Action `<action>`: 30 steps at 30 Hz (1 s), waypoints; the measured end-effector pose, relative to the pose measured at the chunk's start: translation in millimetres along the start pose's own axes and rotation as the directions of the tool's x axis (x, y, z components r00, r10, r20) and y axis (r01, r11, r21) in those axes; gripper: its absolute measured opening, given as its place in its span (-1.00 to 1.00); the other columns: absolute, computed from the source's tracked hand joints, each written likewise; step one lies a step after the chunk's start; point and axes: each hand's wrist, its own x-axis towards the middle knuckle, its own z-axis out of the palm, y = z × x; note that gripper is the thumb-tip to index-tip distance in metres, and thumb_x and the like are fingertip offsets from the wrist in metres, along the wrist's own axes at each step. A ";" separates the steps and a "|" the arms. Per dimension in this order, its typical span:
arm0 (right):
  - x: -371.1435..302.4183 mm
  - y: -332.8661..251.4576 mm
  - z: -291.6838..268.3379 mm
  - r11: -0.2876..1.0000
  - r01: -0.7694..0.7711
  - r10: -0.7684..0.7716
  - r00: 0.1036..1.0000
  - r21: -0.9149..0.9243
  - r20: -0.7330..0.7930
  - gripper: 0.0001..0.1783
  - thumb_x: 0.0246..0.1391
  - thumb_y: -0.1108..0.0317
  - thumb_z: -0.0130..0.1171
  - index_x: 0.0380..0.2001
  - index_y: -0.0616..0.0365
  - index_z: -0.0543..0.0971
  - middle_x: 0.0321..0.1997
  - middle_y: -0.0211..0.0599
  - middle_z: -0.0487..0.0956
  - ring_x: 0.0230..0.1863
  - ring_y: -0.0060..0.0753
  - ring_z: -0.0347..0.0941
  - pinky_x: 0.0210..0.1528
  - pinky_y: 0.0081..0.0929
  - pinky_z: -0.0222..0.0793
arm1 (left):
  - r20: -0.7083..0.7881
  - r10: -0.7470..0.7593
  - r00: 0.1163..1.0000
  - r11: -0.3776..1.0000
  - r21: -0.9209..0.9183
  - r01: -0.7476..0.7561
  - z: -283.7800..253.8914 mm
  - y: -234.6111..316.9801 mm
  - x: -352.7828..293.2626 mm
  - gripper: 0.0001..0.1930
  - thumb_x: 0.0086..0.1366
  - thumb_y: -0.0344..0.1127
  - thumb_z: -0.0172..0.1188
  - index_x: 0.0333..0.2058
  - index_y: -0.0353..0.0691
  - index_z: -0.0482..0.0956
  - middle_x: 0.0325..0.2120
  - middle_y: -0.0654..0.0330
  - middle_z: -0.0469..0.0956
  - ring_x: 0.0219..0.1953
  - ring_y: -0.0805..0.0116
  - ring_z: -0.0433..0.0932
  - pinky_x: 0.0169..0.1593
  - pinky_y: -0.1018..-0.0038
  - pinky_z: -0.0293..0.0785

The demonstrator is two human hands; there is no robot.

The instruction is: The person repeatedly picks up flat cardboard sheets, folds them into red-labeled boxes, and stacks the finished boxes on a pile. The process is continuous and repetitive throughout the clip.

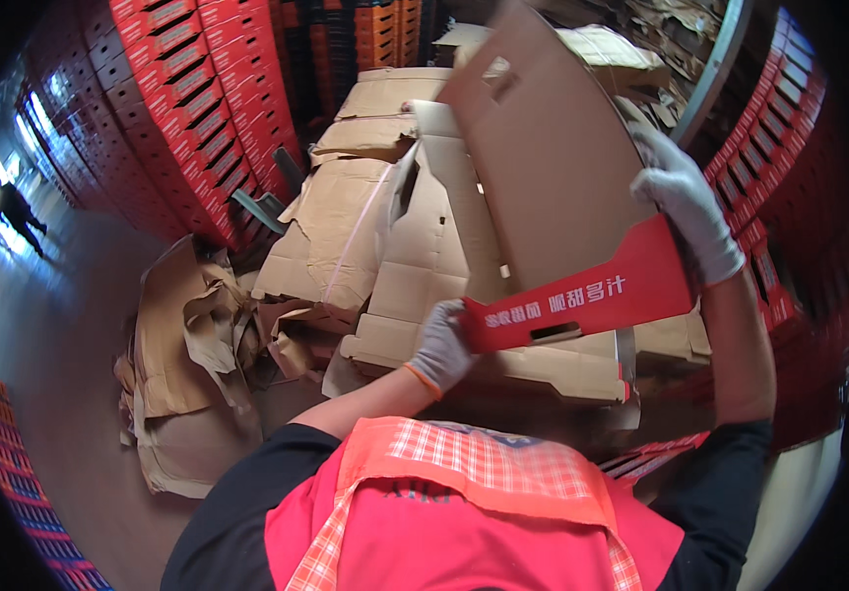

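Between my hands is a red cardboard box (546,163), tilted up, with its plain brown inside toward me and its far end raised. A red end wall with white lettering and a cut-out hand slot faces me. My left hand (441,347), in a white glove with an orange cuff, is closed on the left corner of that wall. White-gloved too, my right hand (685,202) grips the box's right edge, higher up. Directly under the box lies flattened brown cardboard (415,281), partly covered by it.
Tall stacks of red boxes rise at the back left (232,98) and along the right (767,148). Torn cardboard (188,345) lies on the floor at left. A metal post (715,74) slants at the upper right. Far left, a person (17,212) stands near a bright opening.
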 end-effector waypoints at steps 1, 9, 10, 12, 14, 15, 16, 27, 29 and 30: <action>-1.9 -18.8 12.9 0.990 -0.038 0.031 0.998 -0.135 -0.048 -0.46 -0.15 0.45 0.02 0.01 0.30 0.50 -0.36 -0.44 0.49 -0.33 -0.50 0.45 -0.30 -0.61 0.37 | 0.002 -0.110 0.994 0.991 0.072 0.109 -5.3 -12.0 3.9 -0.75 0.26 -0.16 0.08 -0.24 -0.19 0.54 -0.22 0.08 0.61 -0.08 0.07 0.58 0.12 0.13 0.48; 26.3 -17.5 85.6 0.510 0.244 -0.260 0.958 -0.825 0.123 -0.37 0.04 -0.18 0.23 -0.03 0.11 0.62 -0.42 -0.13 0.65 -0.30 -0.13 0.63 -0.20 -0.28 0.51 | 0.412 0.119 0.903 0.083 0.902 -0.423 43.1 14.1 -56.8 -0.40 0.22 -0.06 0.21 0.13 -0.35 0.41 0.11 -0.17 0.45 0.16 -0.10 0.44 0.19 -0.08 0.35; 31.4 -16.3 82.6 0.415 0.167 -0.275 0.960 -0.894 0.051 -0.36 0.14 -0.31 0.07 -0.18 0.08 0.67 -0.51 -0.17 0.62 -0.37 -0.08 0.61 -0.26 -0.23 0.49 | 0.822 0.228 0.521 -0.423 0.566 -0.708 65.5 19.7 -69.7 -0.30 0.18 -0.01 0.27 0.19 -0.34 0.38 0.16 -0.19 0.40 0.18 -0.15 0.41 0.20 -0.18 0.28; 37.9 -18.9 71.6 0.379 -0.013 -0.022 0.999 -0.925 -0.023 -0.36 0.25 -0.28 -0.07 -0.39 0.08 0.66 -0.54 -0.15 0.59 -0.40 -0.03 0.57 -0.28 -0.21 0.45 | 0.991 0.068 0.118 -0.827 0.122 -0.549 113.8 32.4 -83.1 -0.15 0.08 0.16 0.31 0.19 -0.39 0.38 0.18 -0.23 0.37 0.22 -0.19 0.37 0.31 -0.17 0.10; 32.0 -23.4 62.8 0.683 0.146 -0.122 0.989 -0.716 0.085 -0.27 0.30 -0.26 -0.17 -0.44 0.23 0.62 -0.46 -0.04 0.61 -0.37 0.06 0.55 -0.27 -0.11 0.43 | 0.967 -0.026 0.253 -0.900 0.087 -0.426 159.0 44.4 -77.9 -0.03 -0.07 0.31 0.35 0.12 -0.43 0.41 0.10 -0.21 0.43 0.17 -0.18 0.40 0.32 -0.17 0.05; 24.5 -24.9 60.4 0.692 0.177 -0.167 0.982 -0.700 0.083 -0.32 0.29 -0.22 -0.13 -0.41 0.23 0.62 -0.46 -0.04 0.62 -0.37 0.06 0.55 -0.25 -0.13 0.43 | 0.931 -0.073 0.359 -0.898 0.094 -0.429 180.6 55.3 -70.6 0.05 -0.16 0.34 0.39 0.14 -0.43 0.37 0.07 -0.18 0.44 0.17 -0.13 0.41 0.31 -0.11 0.09; 16.3 -27.0 56.3 0.709 0.247 -0.243 0.965 -0.660 0.100 -0.37 0.29 -0.18 -0.08 -0.38 0.23 0.61 -0.46 -0.04 0.62 -0.36 0.06 0.56 -0.24 -0.15 0.44 | 0.886 -0.111 0.451 -0.888 0.115 -0.445 197.9 64.1 -66.6 0.14 -0.26 0.37 0.43 0.15 -0.43 0.34 0.04 -0.14 0.45 0.16 -0.08 0.41 0.30 -0.05 0.14; -22.5 -10.0 -3.9 0.830 -0.109 0.024 0.987 -0.548 -0.160 -0.78 0.24 0.32 0.17 -0.41 0.26 0.60 -0.62 -0.22 0.55 -0.59 -0.36 0.44 -0.42 -0.45 0.42 | 0.661 -0.399 0.635 -0.749 0.165 -0.642 262.0 66.3 4.1 0.05 -0.27 0.59 0.27 -0.18 -0.44 0.61 -0.29 -0.16 0.62 -0.18 -0.04 0.62 -0.12 0.21 0.55; -18.9 -10.0 -9.0 0.750 0.024 -0.036 0.999 -0.661 -0.004 -0.70 0.27 0.25 0.13 -0.47 0.23 0.57 -0.63 -0.18 0.54 -0.61 -0.25 0.44 -0.44 -0.40 0.40 | 0.645 -0.394 0.654 -0.722 0.223 -0.655 258.3 67.4 10.1 0.04 -0.28 0.57 0.29 -0.18 -0.44 0.61 -0.30 -0.16 0.62 -0.18 -0.04 0.62 -0.12 0.21 0.55; -14.4 -9.2 -8.2 0.701 0.054 -0.009 0.998 -0.711 0.067 -0.66 0.28 0.21 0.11 -0.50 0.22 0.56 -0.63 -0.16 0.53 -0.62 -0.20 0.44 -0.45 -0.37 0.39 | 0.613 -0.410 0.675 -0.719 0.238 -0.653 257.0 67.6 11.0 0.03 -0.28 0.56 0.30 -0.19 -0.44 0.61 -0.30 -0.16 0.62 -0.18 -0.04 0.62 -0.12 0.21 0.55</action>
